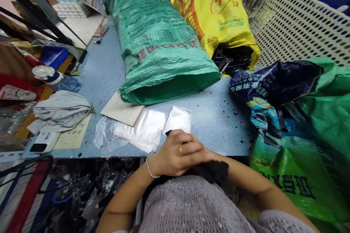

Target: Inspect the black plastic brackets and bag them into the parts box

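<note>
Close to my body at the table's front edge, my left hand (pixel 180 153), with a ring and a beaded bracelet, lies across my right hand with its fingers bent and together. It grips a piece of black fabric (pixel 212 171) that shows below and at the far side of the fingers. My right hand is almost wholly covered by the left hand and the fabric, so its fingers cannot be seen. Just beyond the hands lie white packets (pixel 179 118), a clear plastic bag (pixel 108 136) and a beige card (pixel 123 111).
A large green woven sack (pixel 161 43) lies open toward me on the blue table (pixel 213 127). Behind it, a yellow sack (pixel 226 14) holds black parts. Green bags (pixel 295 182) and a white perforated basket (pixel 295 25) stand right; a grey cloth (pixel 62 109) and bottle (pixel 60 80) lie left.
</note>
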A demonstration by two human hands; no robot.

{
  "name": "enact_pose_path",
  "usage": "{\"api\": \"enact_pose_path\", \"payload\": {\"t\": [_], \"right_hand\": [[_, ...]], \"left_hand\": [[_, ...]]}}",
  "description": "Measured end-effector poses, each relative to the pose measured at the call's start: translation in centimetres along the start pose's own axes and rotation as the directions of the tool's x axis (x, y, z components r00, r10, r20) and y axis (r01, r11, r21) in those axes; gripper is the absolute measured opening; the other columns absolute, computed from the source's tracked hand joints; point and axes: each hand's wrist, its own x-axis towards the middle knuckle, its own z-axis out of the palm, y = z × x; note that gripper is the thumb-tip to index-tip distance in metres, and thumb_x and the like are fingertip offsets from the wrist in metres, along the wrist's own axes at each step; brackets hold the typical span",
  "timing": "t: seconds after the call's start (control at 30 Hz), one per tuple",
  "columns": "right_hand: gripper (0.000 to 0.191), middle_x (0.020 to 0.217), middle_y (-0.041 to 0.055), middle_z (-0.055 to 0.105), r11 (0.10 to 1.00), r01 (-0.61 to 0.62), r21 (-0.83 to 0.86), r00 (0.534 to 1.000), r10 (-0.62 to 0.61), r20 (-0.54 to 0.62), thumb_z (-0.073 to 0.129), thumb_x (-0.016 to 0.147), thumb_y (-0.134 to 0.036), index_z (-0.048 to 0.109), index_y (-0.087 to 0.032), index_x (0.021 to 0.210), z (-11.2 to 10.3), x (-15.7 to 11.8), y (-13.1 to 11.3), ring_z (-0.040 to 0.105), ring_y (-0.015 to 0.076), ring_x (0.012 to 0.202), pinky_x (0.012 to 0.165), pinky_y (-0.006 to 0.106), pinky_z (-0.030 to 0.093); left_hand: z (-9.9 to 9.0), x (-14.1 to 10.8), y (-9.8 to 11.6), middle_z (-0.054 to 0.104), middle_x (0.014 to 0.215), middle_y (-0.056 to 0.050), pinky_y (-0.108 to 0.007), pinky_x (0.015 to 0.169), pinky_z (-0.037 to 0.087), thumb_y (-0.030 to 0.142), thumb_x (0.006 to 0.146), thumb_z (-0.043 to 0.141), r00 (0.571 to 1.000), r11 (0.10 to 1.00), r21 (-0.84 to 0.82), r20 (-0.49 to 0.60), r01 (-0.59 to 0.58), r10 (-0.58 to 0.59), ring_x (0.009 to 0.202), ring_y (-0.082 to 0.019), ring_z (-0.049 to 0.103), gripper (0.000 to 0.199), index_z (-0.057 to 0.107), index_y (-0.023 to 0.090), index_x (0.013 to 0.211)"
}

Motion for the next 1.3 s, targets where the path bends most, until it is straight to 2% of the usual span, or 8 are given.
{"api": "enact_pose_path", "payload": {"t": [0.13,0.3,0.47,0.6,0.77,0.9,1.13,1.3], "right_hand": [[0.032,0.061,0.0022,0.049,0.846,-0.436,0.306,0.900,0.403,0.170,0.056,0.091,-0.050,0.058,-0.025,0.071,-2.8,-0.1,0.4,0.051,0.0182,0.057,0.048,0.034,0.050],[0.046,0.052,-0.0061,0.030,0.499,-0.637,0.588,0.756,0.555,0.347,0.053,0.086,-0.058,0.043,-0.021,0.061,-6.2,0.9,1.4,0.026,0.0079,0.046,0.041,0.024,0.023],[0.043,0.082,0.0030,0.061,0.468,-0.512,0.720,0.819,0.519,0.245,0.054,0.088,-0.061,0.064,-0.020,0.099,-6.3,-0.7,1.5,0.056,0.0148,0.070,0.060,0.025,0.046],[0.056,0.111,0.0075,0.065,0.478,-0.521,0.707,0.816,0.522,0.248,0.048,0.092,-0.059,0.050,-0.027,0.137,-6.1,-3.5,3.0,0.064,0.0216,0.092,0.079,0.035,0.053],[0.065,0.115,0.0120,0.064,0.738,-0.659,0.148,0.731,0.674,-0.104,0.049,0.092,-0.053,0.036,-0.021,0.148,-6.2,-4.6,6.3,0.064,0.0273,0.097,0.086,0.043,0.051],[0.059,0.131,0.0202,0.054,0.706,-0.604,-0.370,0.795,0.566,-0.217,0.050,0.093,-0.047,0.045,-0.020,0.145,-5.4,-3.8,6.7,0.055,0.0376,0.115,0.092,0.053,0.047],[0.041,0.129,0.0167,0.055,0.949,-0.195,-0.247,0.980,0.197,-0.017,0.048,0.098,-0.037,0.054,-0.019,0.133,-4.7,1.4,4.3,0.050,0.0320,0.123,0.104,0.051,0.043],[0.041,0.130,0.0167,0.055,0.993,-0.074,-0.096,0.979,0.091,0.181,0.047,0.097,-0.027,0.051,-0.018,0.136,-0.3,8.9,2.4,0.050,0.0304,0.125,0.104,0.048,0.043]], "left_hand": [[2.1,-0.5,0.7,0.059,0.130,0.006,-0.043,0.124,0.018,0.022,0.088,0.064,0.966,0.918,0.311,0.154,-0.245,0.206,0.131,-0.021,0.036,0.041,0.062,0.040,0.125],[4.9,-1.8,-2.2,0.057,0.125,0.003,-0.043,0.127,0.002,0.018,0.084,0.070,0.939,0.876,0.339,0.154,-0.343,0.308,0.139,-0.018,0.031,0.027,0.067,0.034,0.105],[5.4,0.1,-3.1,0.053,0.128,-0.001,-0.054,0.124,0.009,0.011,0.087,0.061,0.998,0.978,0.208,-0.055,-0.013,0.025,0.142,-0.022,0.032,0.047,0.058,0.038,0.125],[5.6,0.4,-4.5,0.037,0.148,-0.009,-0.056,0.121,0.022,0.003,0.085,0.048,0.974,0.971,0.094,0.031,0.220,-0.224,0.146,-0.028,0.027,0.071,0.034,0.034,0.147],[7.2,-1.4,-9.3,0.044,0.136,-0.022,-0.061,0.102,0.038,0.017,0.087,0.055,0.593,0.546,0.238,-0.232,0.803,-0.771,0.128,-0.038,0.042,0.043,0.048,0.014,0.130],[7.7,-1.7,-10.7,0.059,0.100,-0.014,-0.046,0.087,0.047,0.002,0.085,0.044,0.576,0.528,0.267,-0.149,0.806,-0.804,0.099,-0.027,0.055,0.019,0.055,0.016,0.092],[-4.4,-5.3,-10.7,0.056,0.091,-0.006,-0.034,0.084,0.046,0.005,0.085,0.043,0.663,0.622,0.232,-0.261,0.748,-0.701,0.092,-0.021,0.056,0.018,0.049,0.021,0.088],[-12.4,-9.7,-12.3,0.059,0.095,-0.005,-0.035,0.086,0.045,0.021,0.085,0.054,0.536,0.501,0.193,-0.270,0.844,-0.800,0.093,-0.022,0.057,0.007,0.050,0.022,0.091]]}}
